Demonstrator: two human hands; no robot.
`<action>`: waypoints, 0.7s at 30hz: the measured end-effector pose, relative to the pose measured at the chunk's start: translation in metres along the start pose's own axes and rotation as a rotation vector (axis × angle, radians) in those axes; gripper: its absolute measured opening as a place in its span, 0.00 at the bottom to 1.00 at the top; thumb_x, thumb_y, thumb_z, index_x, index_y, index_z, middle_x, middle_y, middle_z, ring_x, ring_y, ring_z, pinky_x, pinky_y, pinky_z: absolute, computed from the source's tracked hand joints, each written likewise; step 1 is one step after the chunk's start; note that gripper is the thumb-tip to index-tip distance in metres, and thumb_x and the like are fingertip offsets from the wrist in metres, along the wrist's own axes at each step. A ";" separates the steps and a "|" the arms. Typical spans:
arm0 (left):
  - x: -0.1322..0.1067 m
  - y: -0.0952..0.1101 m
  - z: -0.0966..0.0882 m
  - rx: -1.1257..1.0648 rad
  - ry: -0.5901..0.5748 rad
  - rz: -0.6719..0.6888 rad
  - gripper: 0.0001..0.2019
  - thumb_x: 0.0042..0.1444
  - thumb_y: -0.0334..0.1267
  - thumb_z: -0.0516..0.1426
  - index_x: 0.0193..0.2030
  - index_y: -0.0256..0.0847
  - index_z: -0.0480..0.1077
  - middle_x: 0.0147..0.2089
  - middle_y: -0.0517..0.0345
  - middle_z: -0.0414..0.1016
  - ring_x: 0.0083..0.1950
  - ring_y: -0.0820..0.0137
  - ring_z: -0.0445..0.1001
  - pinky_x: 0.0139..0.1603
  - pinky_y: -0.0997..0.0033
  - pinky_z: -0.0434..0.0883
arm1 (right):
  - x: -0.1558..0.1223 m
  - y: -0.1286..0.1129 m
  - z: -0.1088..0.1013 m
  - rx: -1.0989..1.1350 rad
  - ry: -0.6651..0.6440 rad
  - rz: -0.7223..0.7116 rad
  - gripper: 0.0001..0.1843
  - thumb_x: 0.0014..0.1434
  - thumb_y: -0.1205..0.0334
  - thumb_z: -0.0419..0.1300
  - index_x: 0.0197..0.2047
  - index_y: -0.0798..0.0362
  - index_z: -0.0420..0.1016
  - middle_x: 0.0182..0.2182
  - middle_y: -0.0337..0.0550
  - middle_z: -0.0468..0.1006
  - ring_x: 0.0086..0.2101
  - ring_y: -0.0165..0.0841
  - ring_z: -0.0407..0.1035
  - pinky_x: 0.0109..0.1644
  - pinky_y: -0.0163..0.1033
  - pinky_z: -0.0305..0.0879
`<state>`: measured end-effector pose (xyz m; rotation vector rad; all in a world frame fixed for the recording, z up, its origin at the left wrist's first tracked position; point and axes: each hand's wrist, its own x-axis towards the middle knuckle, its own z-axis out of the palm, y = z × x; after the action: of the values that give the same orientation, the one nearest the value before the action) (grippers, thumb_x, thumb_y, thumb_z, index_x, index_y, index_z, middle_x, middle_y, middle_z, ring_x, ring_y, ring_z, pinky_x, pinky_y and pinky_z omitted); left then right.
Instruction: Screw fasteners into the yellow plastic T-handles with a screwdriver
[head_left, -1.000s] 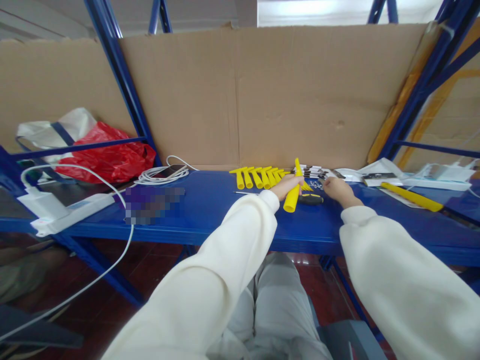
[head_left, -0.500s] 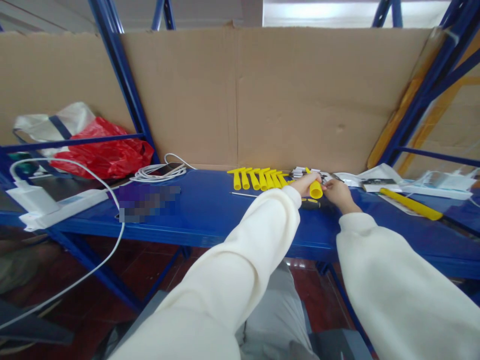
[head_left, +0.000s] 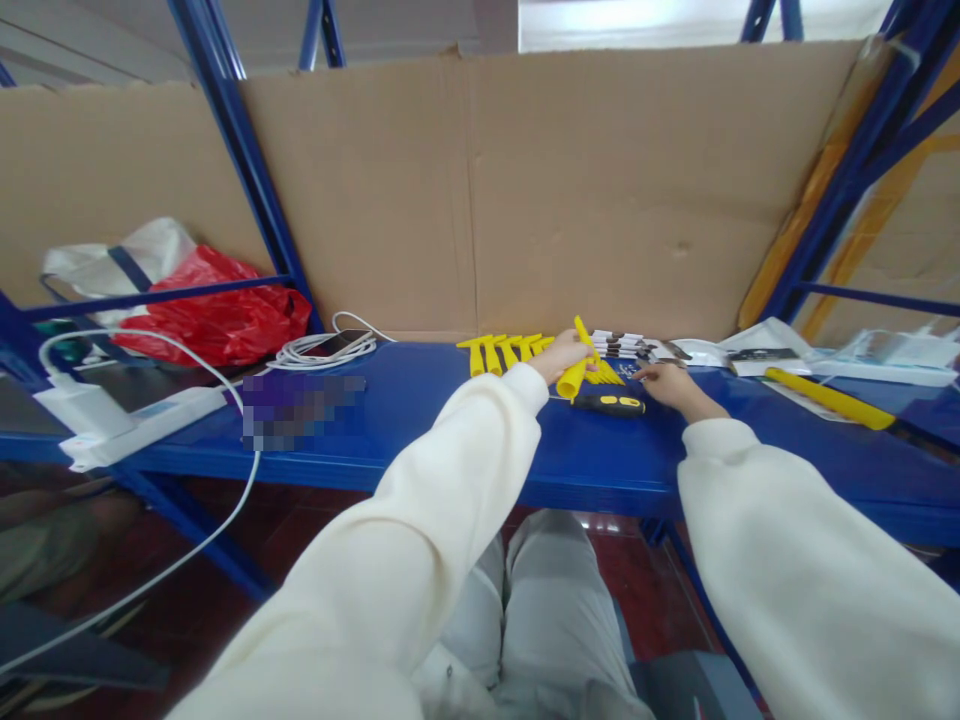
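Note:
My left hand (head_left: pixel 561 356) is closed around a yellow plastic handle (head_left: pixel 572 381) with a round open end that faces me. Left of that hand, several similar yellow handles (head_left: pixel 492 356) stand in a row, partly hidden behind it. Fingertips together, my right hand (head_left: pixel 669 387) is low over small pieces (head_left: pixel 627 371) on the blue table; whatever it pinches is too small to make out. In front of the hands lies a black and yellow screwdriver (head_left: pixel 609 405). Flat yellow pieces (head_left: pixel 604 374) lie just right of the held handle.
White and brown packets (head_left: pixel 616 343) are stacked by the cardboard wall (head_left: pixel 600 190). At right lie a yellow-handled tool (head_left: pixel 831 400) and white boxes. Left are a coiled white cable (head_left: pixel 322 350), a power strip (head_left: pixel 142 418) and a red bag (head_left: pixel 225 310). Blue posts frame the table (head_left: pixel 442 430).
My left hand has moved left with the yellow handle, away from my right hand, and the handle is now tilted. The right hand has shifted slightly down and left. The screwdriver shows more fully.

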<state>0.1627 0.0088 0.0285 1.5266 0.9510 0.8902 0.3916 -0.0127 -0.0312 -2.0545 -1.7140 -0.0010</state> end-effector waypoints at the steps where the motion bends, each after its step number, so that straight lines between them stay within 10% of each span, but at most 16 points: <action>1: -0.007 0.001 -0.013 0.029 0.023 0.040 0.24 0.62 0.20 0.59 0.64 0.37 0.73 0.49 0.50 0.83 0.33 0.74 0.80 0.39 0.74 0.78 | 0.001 0.001 0.001 -0.010 -0.016 -0.003 0.24 0.58 0.72 0.60 0.52 0.53 0.93 0.42 0.52 0.91 0.41 0.46 0.85 0.52 0.44 0.80; 10: -0.038 -0.017 -0.111 0.050 0.337 0.110 0.43 0.62 0.26 0.64 0.82 0.48 0.58 0.59 0.44 0.81 0.36 0.70 0.84 0.35 0.76 0.78 | 0.005 0.005 0.003 0.039 0.003 -0.058 0.17 0.56 0.66 0.62 0.42 0.49 0.93 0.37 0.50 0.89 0.42 0.48 0.83 0.53 0.46 0.79; 15: -0.050 -0.038 -0.122 -0.004 0.439 0.082 0.45 0.58 0.20 0.59 0.81 0.50 0.59 0.71 0.42 0.74 0.33 0.76 0.81 0.27 0.80 0.73 | -0.006 -0.015 -0.009 0.244 0.032 -0.130 0.19 0.61 0.44 0.64 0.34 0.51 0.87 0.33 0.51 0.86 0.42 0.50 0.81 0.53 0.50 0.78; 21: -0.058 -0.044 -0.119 -0.015 0.425 0.058 0.42 0.59 0.18 0.56 0.80 0.46 0.60 0.75 0.40 0.73 0.27 0.81 0.76 0.22 0.81 0.67 | -0.027 -0.036 -0.028 0.324 -0.332 -0.260 0.40 0.42 0.19 0.71 0.38 0.49 0.90 0.43 0.52 0.90 0.48 0.55 0.81 0.57 0.54 0.77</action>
<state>0.0268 0.0070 -0.0011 1.3827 1.2015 1.2923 0.3599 -0.0436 -0.0018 -1.6525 -2.0124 0.5258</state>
